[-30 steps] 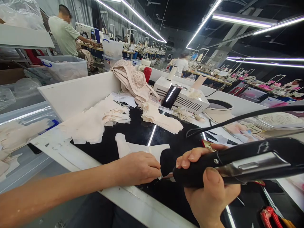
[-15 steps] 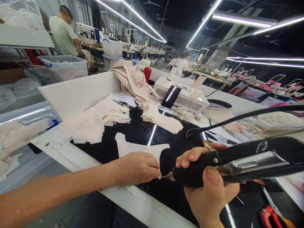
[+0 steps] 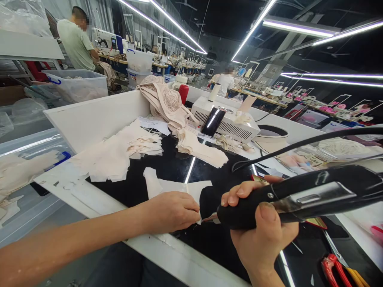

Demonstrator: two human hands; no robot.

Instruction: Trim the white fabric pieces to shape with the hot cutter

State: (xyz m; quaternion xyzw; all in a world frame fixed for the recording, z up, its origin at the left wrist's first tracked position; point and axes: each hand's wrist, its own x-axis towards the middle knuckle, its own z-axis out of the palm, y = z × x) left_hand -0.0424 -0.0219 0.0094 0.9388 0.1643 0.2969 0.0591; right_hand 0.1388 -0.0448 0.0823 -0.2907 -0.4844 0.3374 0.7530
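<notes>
In the head view a pale cream fabric piece (image 3: 155, 185) lies on the black glossy work surface. My left hand (image 3: 175, 212) rests over its near edge, fingers pinched on the corner at the right. My right hand (image 3: 259, 239) is wrapped round a black corded handheld tool (image 3: 287, 197) with a silver lever along its side, the thumb pressing near the lever's front. The tool's narrow metal tip (image 3: 211, 218) points left, close to my left fingertips and the fabric corner. Whether the tip touches the fabric, I cannot tell.
Stacks of cream fabric pieces (image 3: 115, 153) and another stack (image 3: 203, 148) lie beyond. Behind them are a beige bra pile (image 3: 163, 95), a phone (image 3: 213, 121) and a white vented box (image 3: 224, 119). Red-handled scissors (image 3: 330, 265) lie at lower right; the tool's cord (image 3: 299, 144) arches over the table.
The whole view has shifted slightly left. Both hands, the fabric piece and the tool keep nearly the same positions relative to one another.
</notes>
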